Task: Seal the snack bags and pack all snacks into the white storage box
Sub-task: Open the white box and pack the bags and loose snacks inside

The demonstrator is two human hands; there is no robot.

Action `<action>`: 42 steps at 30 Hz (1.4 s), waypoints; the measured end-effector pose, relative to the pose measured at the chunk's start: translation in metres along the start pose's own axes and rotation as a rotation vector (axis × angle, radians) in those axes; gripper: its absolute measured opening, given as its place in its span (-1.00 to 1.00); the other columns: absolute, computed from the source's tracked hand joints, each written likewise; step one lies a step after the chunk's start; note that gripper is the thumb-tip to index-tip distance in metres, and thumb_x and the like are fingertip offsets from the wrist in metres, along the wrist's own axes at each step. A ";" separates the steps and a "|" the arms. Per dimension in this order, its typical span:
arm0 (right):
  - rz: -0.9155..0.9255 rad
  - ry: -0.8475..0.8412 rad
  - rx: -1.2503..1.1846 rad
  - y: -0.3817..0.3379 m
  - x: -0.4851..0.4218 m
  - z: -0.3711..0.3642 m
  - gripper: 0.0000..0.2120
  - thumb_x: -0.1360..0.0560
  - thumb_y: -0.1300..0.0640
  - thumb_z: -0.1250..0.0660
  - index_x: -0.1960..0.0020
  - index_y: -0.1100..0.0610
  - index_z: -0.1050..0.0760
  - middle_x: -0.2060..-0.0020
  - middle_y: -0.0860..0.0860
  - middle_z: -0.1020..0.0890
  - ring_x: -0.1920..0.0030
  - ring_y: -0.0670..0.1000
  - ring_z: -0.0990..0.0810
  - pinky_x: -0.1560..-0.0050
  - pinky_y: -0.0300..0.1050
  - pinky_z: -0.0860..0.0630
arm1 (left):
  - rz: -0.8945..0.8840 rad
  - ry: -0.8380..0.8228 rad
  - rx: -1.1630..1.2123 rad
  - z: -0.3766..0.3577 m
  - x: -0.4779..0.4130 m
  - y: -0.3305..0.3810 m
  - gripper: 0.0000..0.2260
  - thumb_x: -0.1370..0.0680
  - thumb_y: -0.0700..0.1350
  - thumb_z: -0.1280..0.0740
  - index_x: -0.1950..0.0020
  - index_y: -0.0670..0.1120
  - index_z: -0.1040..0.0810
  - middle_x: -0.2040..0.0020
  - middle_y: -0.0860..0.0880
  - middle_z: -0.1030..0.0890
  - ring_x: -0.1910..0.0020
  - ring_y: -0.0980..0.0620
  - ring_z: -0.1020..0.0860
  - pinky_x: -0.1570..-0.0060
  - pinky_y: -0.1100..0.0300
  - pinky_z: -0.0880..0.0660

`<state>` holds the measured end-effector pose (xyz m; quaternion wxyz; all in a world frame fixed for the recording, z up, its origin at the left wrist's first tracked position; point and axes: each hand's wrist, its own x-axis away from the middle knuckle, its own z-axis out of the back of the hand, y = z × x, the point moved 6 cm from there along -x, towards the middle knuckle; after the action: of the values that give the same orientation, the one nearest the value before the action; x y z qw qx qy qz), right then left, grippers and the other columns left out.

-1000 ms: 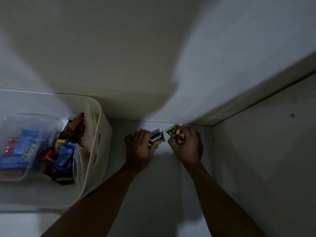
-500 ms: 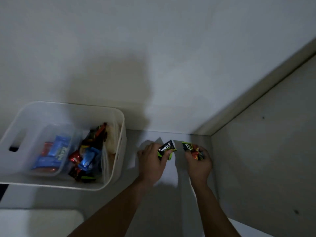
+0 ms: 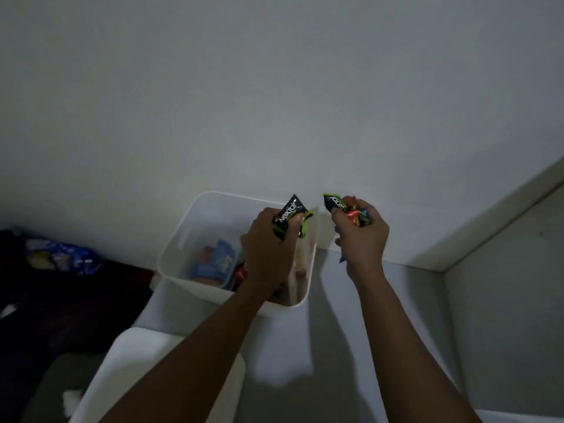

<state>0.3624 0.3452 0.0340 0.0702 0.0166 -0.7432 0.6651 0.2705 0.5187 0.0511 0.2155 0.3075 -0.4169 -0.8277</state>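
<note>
My left hand [image 3: 268, 245] grips a black and green Nextar snack packet [image 3: 290, 216] and hovers over the right side of the white storage box [image 3: 180, 239]. The box holds a clear bag of blue and red snacks [image 3: 213, 261]; my left forearm hides part of its contents. My right hand [image 3: 361, 239] is raised to the right of the box and clutches a handful of small snack packets [image 3: 348, 209], black-green, red and blue.
The box stands on a grey surface against a white wall [image 3: 274, 102]. A side panel [image 3: 503, 300] closes the corner at right. A dark area at left holds a blue patterned bag [image 3: 64, 254]. A white rounded edge [image 3: 143, 346] lies below the box.
Both hands have lifted off the grey surface with their packets and moved left; the left hand is now over the box. The view has swung so the box sits centre.
</note>
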 end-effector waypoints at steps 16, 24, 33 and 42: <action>-0.276 -0.082 0.461 0.066 0.005 -0.150 -0.88 -0.38 0.24 -0.41 0.30 0.20 -0.50 0.38 0.21 -0.52 0.55 -0.01 -0.34 0.50 -0.20 -0.25 | 0.188 -0.996 -0.487 0.015 -0.007 -0.117 -0.77 -0.56 0.03 -0.19 -0.03 -0.08 -0.55 0.01 -0.09 -0.63 0.03 -0.11 -0.58 -0.09 -0.10 -0.54; -0.169 -0.021 0.378 0.054 0.009 -0.162 -0.42 -0.25 -0.31 -0.50 0.01 0.15 -0.55 0.11 0.11 -0.70 0.08 0.14 -0.69 0.10 0.04 -0.64 | 0.133 -1.116 -0.364 0.014 -0.010 -0.124 -0.77 -0.52 -0.01 -0.29 -0.10 -0.06 -0.59 -0.02 -0.07 -0.64 0.05 -0.06 -0.58 -0.04 0.04 -0.58; -0.089 0.011 0.478 0.015 0.035 -0.164 -0.53 -0.61 -0.15 -0.23 -0.32 0.19 -0.51 -0.16 0.04 -0.57 -0.09 0.03 -0.49 -0.25 0.14 -0.51 | 0.079 -0.988 -0.328 0.043 -0.034 -0.112 -0.75 -0.59 0.01 -0.25 -0.11 -0.11 -0.59 -0.10 -0.08 -0.64 -0.06 -0.06 -0.57 -0.03 0.08 -0.48; 0.272 0.094 0.585 0.021 0.152 -0.137 -0.82 -0.58 0.04 -0.32 -0.03 0.12 -0.62 0.15 -0.03 -0.66 0.11 -0.04 -0.64 0.06 -0.15 -0.53 | -0.092 -0.539 -0.212 0.131 -0.031 -0.112 -0.68 -0.51 0.10 -0.36 -0.19 -0.02 -0.56 -0.14 -0.04 -0.58 -0.13 -0.08 -0.53 -0.09 -0.02 -0.51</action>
<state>0.2210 0.4939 0.0471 0.0071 -0.0939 -0.5118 0.8539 0.1909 0.6740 0.0297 0.0903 0.0710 -0.3558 -0.9275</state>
